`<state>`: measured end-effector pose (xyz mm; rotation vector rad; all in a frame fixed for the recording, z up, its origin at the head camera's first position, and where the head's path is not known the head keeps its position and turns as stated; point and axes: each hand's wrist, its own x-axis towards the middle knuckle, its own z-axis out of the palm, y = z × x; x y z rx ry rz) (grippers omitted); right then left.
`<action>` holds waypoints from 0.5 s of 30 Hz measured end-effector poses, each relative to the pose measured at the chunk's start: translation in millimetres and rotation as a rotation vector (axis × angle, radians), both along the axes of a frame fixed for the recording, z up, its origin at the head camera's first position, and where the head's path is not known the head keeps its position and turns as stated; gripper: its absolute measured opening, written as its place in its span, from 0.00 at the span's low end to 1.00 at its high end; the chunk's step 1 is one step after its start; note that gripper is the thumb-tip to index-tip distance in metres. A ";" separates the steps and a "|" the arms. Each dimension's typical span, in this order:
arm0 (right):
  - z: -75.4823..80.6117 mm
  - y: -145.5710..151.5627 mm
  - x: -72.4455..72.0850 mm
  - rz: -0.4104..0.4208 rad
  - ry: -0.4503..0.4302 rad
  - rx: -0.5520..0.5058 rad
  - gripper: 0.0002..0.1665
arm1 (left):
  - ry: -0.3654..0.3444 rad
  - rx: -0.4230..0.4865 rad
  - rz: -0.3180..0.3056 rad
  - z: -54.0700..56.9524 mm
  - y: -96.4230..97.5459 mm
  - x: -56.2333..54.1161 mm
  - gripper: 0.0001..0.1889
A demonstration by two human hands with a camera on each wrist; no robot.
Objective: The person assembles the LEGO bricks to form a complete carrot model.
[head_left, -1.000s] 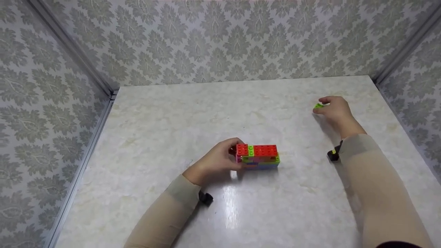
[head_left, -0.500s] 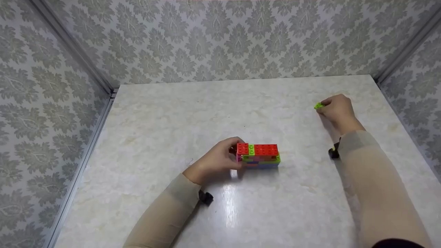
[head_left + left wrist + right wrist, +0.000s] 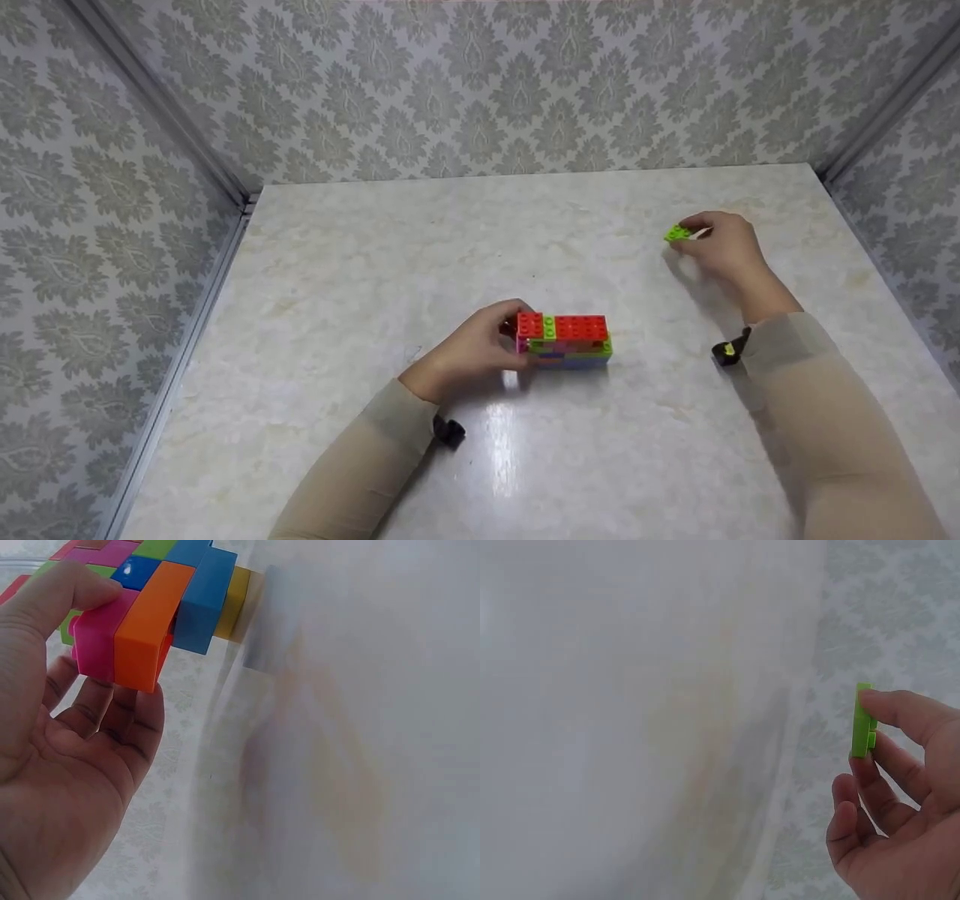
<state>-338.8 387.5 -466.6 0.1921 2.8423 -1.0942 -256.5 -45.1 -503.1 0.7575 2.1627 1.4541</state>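
My left hand (image 3: 474, 345) grips the left end of a built block of toy building bricks (image 3: 581, 327), thumb on the near side and fingers round the far side. Red bricks with one lime-green piece between them form its top. In the left wrist view the layers (image 3: 204, 596) show pink, orange, blue, green and yellow. Toward the back right, my right hand (image 3: 726, 244) pinches a small lime-green brick (image 3: 676, 233) between thumb and fingers. Its studs point toward the palm in the right wrist view, where the brick (image 3: 862, 720) appears edge-on.
A pale marbled table (image 3: 375, 255) lies under both hands. Patterned wall panels (image 3: 480, 90) rise behind it and at both sides. Black wrist cameras (image 3: 448, 433) are strapped at both sleeves.
My right hand has moved slightly left with the lime-green brick, which shows more of its studs now. The left hand and the built block stay almost where they were.
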 end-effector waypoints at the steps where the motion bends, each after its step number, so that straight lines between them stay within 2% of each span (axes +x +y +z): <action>1: 1.5 -2.5 3.2 0.012 0.010 -0.003 0.32 | 0.003 0.003 -0.002 0.0 0.2 -0.1 0.22; 15: 16.4 -48.0 60.1 0.120 0.065 -0.140 0.27 | 0.010 0.023 -0.008 -1.8 0.3 -0.7 0.20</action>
